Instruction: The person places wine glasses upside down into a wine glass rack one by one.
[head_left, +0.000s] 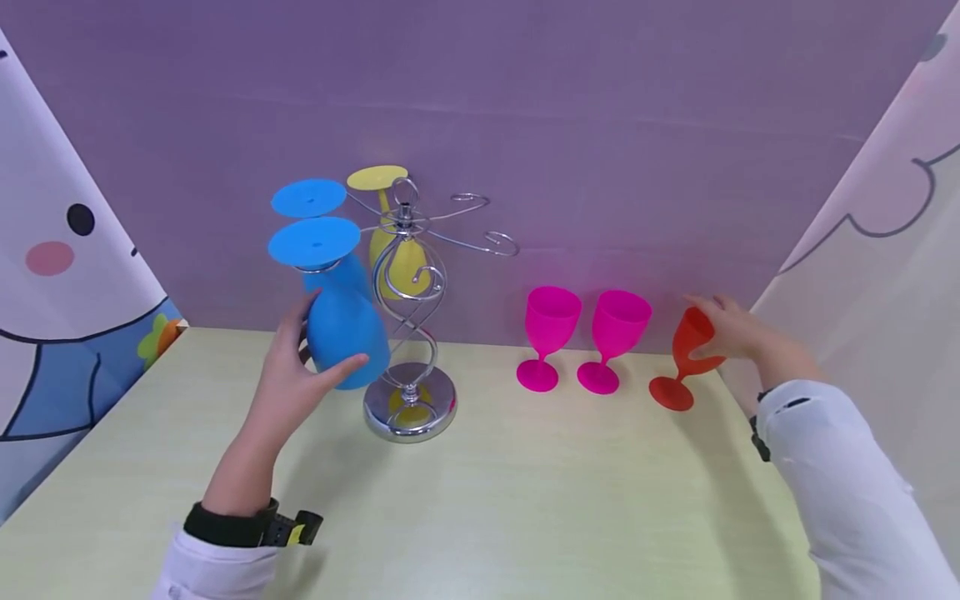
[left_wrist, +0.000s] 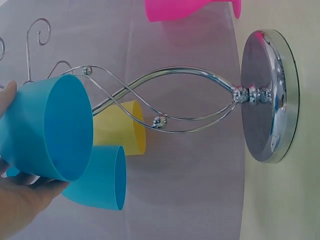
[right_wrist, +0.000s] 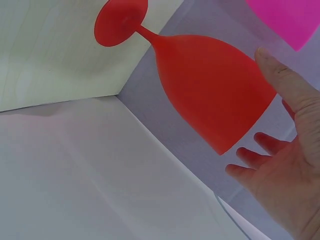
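White sleeves (head_left: 847,475) ran forward over the worktop (head_left: 540,500) to two hands, the left hand (head_left: 287,383) with its grip curled round the bowl of the front blue goblet (head_left: 348,329), which hung upside down, foot uppermost, at an arm of the chrome stand (head_left: 444,408). Right of two pink goblets (head_left: 552,317), the red goblet (right_wrist: 200,80) stood upright on its foot, and the right hand (head_left: 729,329) reached over its rim, grip spread, thumb at the bowl's side and three fingers clear of it; whether the forefinger touched could not be told.
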